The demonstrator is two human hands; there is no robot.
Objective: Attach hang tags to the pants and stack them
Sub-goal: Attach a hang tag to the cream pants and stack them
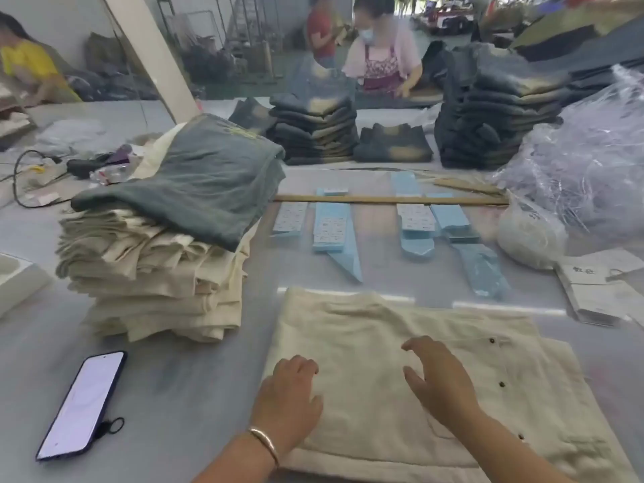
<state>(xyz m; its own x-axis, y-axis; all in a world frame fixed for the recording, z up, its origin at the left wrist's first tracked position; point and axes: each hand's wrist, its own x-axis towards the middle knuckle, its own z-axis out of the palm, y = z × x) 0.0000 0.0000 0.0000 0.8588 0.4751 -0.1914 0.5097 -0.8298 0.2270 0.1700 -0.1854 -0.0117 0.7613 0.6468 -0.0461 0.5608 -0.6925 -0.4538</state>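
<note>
Cream pants (400, 360) flat on the bench (174, 395), no tag on them in view, both hands on the cloth

Left hand (289, 395) rests on the near left part with fingers loosely curled, holding nothing; right hand (439, 374) hovers just above the middle, fingers spread and bent, empty. Phone (82, 404) lies to the left. Beyond it, a tall stack (156, 273) of folded cream pants topped by a grey-green piece, likely the finished pile. Blue hang tags (331, 231) sit in rows past the pants, untouched now. Judgement: many pairs done; this one still needs tagging and stacking. Dark denim stacks (488, 116) stand farthest
</note>
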